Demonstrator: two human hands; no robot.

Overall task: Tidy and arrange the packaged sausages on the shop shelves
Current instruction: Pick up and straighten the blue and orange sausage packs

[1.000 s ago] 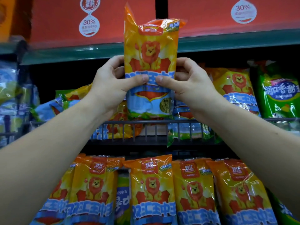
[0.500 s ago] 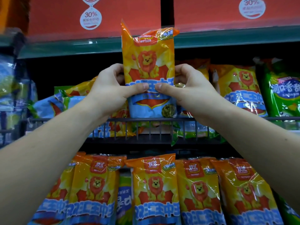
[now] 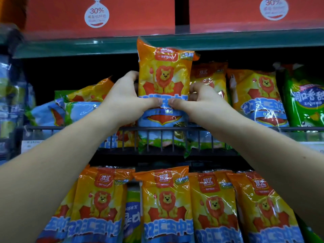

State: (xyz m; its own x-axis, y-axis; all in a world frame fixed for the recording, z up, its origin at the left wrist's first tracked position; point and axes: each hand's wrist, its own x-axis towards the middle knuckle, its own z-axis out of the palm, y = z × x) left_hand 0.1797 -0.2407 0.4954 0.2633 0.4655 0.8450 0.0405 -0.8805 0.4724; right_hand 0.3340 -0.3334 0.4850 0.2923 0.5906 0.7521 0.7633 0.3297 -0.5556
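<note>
Behind the shelf rail [image 3: 52,127], the left hand [image 3: 126,100] and right hand [image 3: 205,104] clasp the sausage pack [image 3: 164,74], now lowered from mid-air to stand upright, so placing looks nearly done.

We are recording the upright sausage pack [image 3: 164,79] as printed plastic film. It is glossy, crinkled at the top seal, and throwing white glare across its blue band. We are finding the same shiny, wrinkled film on the lower-row packs [image 3: 166,199] and the green pack [image 3: 305,102]. The wire rail [image 3: 175,128] is reading as dark coated metal, smooth and nearly matt. The shelf edge [image 3: 70,48] is showing a smooth green face with a soft sheen; we are not determining its material. The red cartons [image 3: 140,14] are appearing matt, like card, and the round label [image 3: 96,14] is looking paper-like.
</note>
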